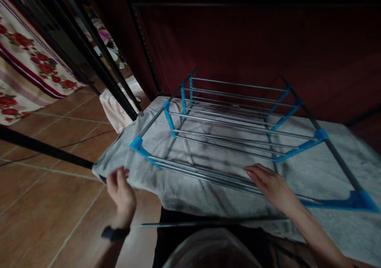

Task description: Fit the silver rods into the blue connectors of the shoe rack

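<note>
A rack of grey metal rods (pixel 238 122) with blue plastic joints (pixel 169 119) lies on a grey cloth before me. My right hand (pixel 272 186) hovers over the rack's near rods (pixel 205 175), its fingers loosely stretched and bent down, with nothing visible in them. Left of the rack's near blue corner piece (pixel 139 144), my left hand (pixel 120 190) is raised in the air, its fingers loosely curled, slightly blurred and apparently holding nothing. Across my lap rests a loose metal rod (pixel 214 222). The right ends of some near rods lie beside the right blue corner piece (pixel 361 201).
Under the rack spreads the grey cloth (pixel 178 196). A dark red panel (pixel 253 41) rises behind it. Black metal posts (pixel 86 49) stand at left, above a tiled floor (pixel 59 188) with a thin cable (pixel 74 142). Flowered fabric (pixel 35 61) hangs at far left.
</note>
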`<state>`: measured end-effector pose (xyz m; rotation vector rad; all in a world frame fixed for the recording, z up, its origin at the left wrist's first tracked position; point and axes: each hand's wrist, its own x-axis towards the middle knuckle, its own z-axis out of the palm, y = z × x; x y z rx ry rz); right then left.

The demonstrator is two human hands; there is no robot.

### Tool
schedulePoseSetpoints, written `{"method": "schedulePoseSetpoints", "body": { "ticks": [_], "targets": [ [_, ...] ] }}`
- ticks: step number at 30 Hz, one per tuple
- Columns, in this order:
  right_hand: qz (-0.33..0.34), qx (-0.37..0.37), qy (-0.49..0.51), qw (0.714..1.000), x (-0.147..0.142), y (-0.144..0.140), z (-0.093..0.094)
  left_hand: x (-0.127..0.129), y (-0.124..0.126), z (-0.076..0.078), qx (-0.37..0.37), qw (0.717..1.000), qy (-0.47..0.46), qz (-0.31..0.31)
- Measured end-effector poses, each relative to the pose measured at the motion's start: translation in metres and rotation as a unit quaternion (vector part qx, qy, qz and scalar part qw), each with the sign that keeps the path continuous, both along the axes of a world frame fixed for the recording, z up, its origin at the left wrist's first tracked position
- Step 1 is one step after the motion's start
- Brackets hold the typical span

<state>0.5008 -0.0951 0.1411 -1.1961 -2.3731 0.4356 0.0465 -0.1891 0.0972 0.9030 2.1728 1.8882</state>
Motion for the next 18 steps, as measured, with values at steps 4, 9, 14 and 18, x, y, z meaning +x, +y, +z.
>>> {"method": "schedulePoseSetpoints", "body": {
  "ticks": [4,9,14,18],
  "targets": [
    [-0.03,-0.048,0.011,0.998,0.001,-0.003,-0.002,0.05,-0.075,-0.087,-0.17,0.923,0.212,-0.274],
    [-0.002,-0.042,0.022,0.999,-0.018,0.021,0.007,0.098,-0.087,-0.118,-0.267,0.733,0.4,-0.481],
    [0.068,-0.013,-0.007,0.998,-0.038,0.056,0.016,0.103,-0.071,-0.103,-0.217,0.691,0.412,-0.553],
    [0.064,0.013,-0.044,0.997,-0.05,0.085,0.008,0.072,-0.049,-0.069,-0.132,0.749,0.417,-0.497]
  ]
}}
